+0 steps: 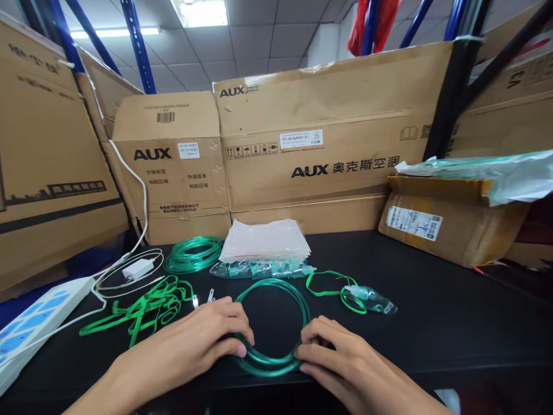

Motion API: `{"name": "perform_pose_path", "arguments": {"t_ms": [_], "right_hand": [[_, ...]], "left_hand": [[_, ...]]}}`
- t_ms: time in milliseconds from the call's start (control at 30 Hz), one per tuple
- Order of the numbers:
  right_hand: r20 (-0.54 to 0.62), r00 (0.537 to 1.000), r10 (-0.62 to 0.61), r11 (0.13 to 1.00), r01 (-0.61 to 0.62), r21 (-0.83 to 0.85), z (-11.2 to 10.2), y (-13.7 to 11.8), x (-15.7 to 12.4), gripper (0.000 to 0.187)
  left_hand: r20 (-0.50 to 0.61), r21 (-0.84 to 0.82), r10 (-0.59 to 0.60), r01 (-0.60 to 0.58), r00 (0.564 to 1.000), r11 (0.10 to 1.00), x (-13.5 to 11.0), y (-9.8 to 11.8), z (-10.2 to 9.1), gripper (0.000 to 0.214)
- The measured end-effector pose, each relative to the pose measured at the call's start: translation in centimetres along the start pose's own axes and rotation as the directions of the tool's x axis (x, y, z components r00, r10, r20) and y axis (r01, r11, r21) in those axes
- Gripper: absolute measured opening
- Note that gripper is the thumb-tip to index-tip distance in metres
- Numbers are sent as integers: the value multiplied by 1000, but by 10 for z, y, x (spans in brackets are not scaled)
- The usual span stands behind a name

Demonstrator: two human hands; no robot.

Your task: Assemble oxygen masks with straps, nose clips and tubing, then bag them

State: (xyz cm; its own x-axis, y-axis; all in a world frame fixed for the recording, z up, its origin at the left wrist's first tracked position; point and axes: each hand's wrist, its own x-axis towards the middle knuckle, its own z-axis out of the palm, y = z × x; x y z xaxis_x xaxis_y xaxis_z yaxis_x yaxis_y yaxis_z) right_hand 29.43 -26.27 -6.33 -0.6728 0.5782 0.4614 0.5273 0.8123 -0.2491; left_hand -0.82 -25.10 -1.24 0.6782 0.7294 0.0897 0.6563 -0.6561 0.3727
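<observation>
A coil of clear green tubing [275, 361] rests in loops near the front of the black table. My left hand [216, 334] is closed round the coil's left side, thumb and fingers pinching the loops. On the opposite side, my right hand [332, 351] grips the tubing between its thumb and fingers. Just beyond the coil, to the right, lies a clear mask-like plastic piece [372, 298] with a green elastic strap [322, 294]. Behind the coil are several clear plastic pieces [263, 269], partly under a stack of white sheets or bags [264, 239].
Another green tubing coil [193, 255] and a tangle of green straps [158, 305] lie at left, near a white power strip [41, 323] and a white adapter [138, 268]. Cardboard boxes [311, 190] line the back. An opened carton [449, 222] stands at right.
</observation>
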Motion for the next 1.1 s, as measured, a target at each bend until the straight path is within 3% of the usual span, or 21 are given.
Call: {"name": "perform_pose_path", "arguments": {"t_ms": [233,433,633,900,1100], "right_hand": [[53,999,6,999,-8,35,-7,-3,2,21],[71,997,-9,1000,8,22,-12,-4,2,35],[60,998,-26,1000,25,13,-21,-19,3,41],[27,999,-46,999,45,29,-24,-18,2,34],[43,999,-25,999,23,37,-24,-21,1,33]], "left_hand": [[105,13,-37,36,994,999,10,8,-13,15],[191,-22,44,-40,981,999,19,16,-15,16],[148,8,81,-83,986,996,22,22,-6,18],[184,3,40,-41,982,999,11,11,-17,16],[121,189,53,-76,991,979,2,2,-13,16]]}}
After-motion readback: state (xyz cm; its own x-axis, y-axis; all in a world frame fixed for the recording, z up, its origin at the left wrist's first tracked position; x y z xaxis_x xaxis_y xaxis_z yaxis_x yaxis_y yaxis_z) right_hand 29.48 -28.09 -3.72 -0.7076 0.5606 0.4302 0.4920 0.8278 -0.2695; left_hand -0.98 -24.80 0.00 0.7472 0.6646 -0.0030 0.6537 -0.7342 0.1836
